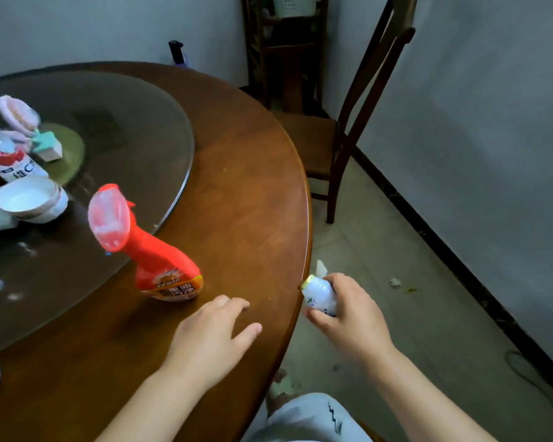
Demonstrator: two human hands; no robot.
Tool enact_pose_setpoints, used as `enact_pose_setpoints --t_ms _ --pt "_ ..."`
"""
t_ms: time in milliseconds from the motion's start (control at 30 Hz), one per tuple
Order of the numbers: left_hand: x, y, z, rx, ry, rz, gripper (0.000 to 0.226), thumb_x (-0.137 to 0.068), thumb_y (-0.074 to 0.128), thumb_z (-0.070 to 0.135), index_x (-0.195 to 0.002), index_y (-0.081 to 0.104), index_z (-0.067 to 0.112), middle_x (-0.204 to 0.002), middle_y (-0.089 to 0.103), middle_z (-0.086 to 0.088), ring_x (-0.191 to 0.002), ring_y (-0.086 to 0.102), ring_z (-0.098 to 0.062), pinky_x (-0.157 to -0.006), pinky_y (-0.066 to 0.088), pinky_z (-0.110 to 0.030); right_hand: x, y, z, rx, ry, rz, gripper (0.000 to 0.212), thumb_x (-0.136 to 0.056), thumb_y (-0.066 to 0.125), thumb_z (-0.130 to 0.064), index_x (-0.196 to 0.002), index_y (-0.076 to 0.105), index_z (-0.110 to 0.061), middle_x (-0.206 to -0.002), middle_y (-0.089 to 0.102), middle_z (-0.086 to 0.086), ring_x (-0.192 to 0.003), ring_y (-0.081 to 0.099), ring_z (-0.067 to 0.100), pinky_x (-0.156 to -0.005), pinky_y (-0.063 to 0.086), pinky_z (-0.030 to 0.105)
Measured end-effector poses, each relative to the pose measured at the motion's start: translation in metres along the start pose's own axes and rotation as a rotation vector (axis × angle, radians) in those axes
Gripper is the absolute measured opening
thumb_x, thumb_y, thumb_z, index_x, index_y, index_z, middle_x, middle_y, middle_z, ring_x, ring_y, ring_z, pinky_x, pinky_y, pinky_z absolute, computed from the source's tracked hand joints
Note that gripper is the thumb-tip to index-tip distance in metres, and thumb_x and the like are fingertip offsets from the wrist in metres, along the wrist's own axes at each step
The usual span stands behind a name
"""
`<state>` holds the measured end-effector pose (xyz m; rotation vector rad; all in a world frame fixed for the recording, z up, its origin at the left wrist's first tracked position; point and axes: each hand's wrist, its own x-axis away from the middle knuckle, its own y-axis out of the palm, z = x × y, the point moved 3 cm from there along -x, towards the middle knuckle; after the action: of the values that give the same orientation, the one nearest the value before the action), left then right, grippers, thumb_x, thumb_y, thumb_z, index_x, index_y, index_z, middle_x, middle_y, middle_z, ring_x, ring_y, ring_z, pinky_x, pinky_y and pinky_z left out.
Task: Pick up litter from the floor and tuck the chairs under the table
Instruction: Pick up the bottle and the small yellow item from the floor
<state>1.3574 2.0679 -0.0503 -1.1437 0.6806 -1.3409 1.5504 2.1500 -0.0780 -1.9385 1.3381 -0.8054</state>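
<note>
Bottle (319, 295), small and white, sits gripped in our right hand (351, 317) beside the table (253, 186) edge; contents hidden. Our left hand (211, 336) rests flat, fingers relaxed, near the orange spray bottle (154, 253).

The room is dimly and evenly lit, with soft shadows under the table (253, 173) rim. Faint glare is seen on the glass turntable (109, 129). Straight lines are bent by wide-angle distortion; motion blur is shown on the spray bottle (141, 244)
</note>
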Motion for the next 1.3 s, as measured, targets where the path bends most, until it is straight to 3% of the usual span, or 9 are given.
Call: enact_pose_setpoints --t_ms 233,367,467,633,833,967,1100,1300 --pt "-0.039 -0.001 0.03 -0.013 0.072 0.012 0.048 -0.085 0.046 0.058 -0.128 0.045 0.037 -0.128 0.052 0.014 -0.11 0.053 -0.007 -0.086 0.051 -0.026 -0.004 -0.02 0.038 0.013 0.101 0.025 0.031 -0.072 0.064 -0.041 -0.094 0.049 -0.026 -0.091 0.053 -0.01 -0.084 0.05 0.013 -0.067 0.042 0.031" --pt "-0.069 0.024 0.071 -0.018 0.187 -0.045 0.047 -0.084 0.047 0.059 -0.125 0.047 0.037 -0.123 0.055 0.014 -0.105 0.055 -0.006 -0.081 0.051 -0.023 0.014 -0.041 0.072 -0.013 0.214 0.089 0.029 -0.072 0.063 -0.039 -0.093 0.049 -0.024 -0.089 0.052 -0.008 -0.084 0.049 0.014 -0.065 0.039 0.03" --pt "-0.094 0.048 0.113 -0.024 0.346 -0.14 0.047 -0.084 0.046 0.06 -0.125 0.048 0.037 -0.116 0.056 0.016 -0.094 0.052 -0.002 -0.069 0.043 -0.016 0.023 -0.068 0.103 -0.027 0.307 0.168 0.031 -0.072 0.064 -0.039 -0.093 0.049 -0.023 -0.088 0.052 -0.007 -0.082 0.049 0.015 -0.064 0.038 0.031" --pt "-0.14 0.08 0.192 -0.05 0.517 -0.236 0.047 -0.084 0.045 0.06 -0.123 0.049 0.035 -0.115 0.056 0.013 -0.102 0.054 -0.007 -0.075 0.043 -0.023 0.017 -0.107 0.166 -0.062 0.46 0.266 0.038 -0.071 0.069 -0.043 -0.098 0.049 -0.025 -0.093 0.054 -0.006 -0.086 0.052 0.016 -0.07 0.043 0.032" --pt "-0.228 0.127 0.293 -0.127 0.576 -0.286 0.047 -0.085 0.045 0.058 -0.123 0.05 0.031 -0.116 0.056 0.009 -0.106 0.054 -0.011 -0.075 0.041 -0.027 -0.037 -0.15 0.268 -0.137 0.595 0.344 0.039 -0.069 0.074 -0.039 -0.095 0.05 -0.021 -0.091 0.053 -0.004 -0.084 0.053 0.018 -0.068 0.046 0.035" --pt "-0.292 0.176 0.367 -0.127 0.575 -0.35 0.048 -0.086 0.047 0.055 -0.127 0.048 0.029 -0.127 0.052 0.008 -0.112 0.052 -0.015 -0.083 0.045 -0.03 -0.075 -0.173 0.348 -0.104 0.641 0.322 0.039 -0.068 0.073 -0.042 -0.09 0.048 -0.022 -0.087 0.05 -0.005 -0.077 0.05 0.016 -0.06 0.036 0.029" --pt "-0.334 0.229 0.41 -0.169 0.573 -0.433 0.047 -0.087 0.047 0.052 -0.128 0.048 0.028 -0.128 0.05 0.005 -0.114 0.05 -0.017 -0.086 0.043 -0.03 -0.099 -0.186 0.414 -0.129 0.668 0.303 0.042 -0.069 0.074 -0.04 -0.099 0.051 -0.022 -0.094 0.054 -0.004 -0.084 0.054 0.017 -0.066 0.044 0.03" --pt "-0.381 0.302 0.439 -0.23 0.562 -0.552 0.049 -0.087 0.049 0.051 -0.13 0.045 0.028 -0.132 0.046 0.005 -0.115 0.049 -0.016 -0.086 0.043 -0.029 -0.127 -0.177 0.488 -0.127 0.727 0.308 0.046 -0.071 0.074 -0.04 -0.105 0.05 -0.021 -0.098 0.054 -0.003 -0.086 0.053 0.015 -0.068 0.043 0.027"
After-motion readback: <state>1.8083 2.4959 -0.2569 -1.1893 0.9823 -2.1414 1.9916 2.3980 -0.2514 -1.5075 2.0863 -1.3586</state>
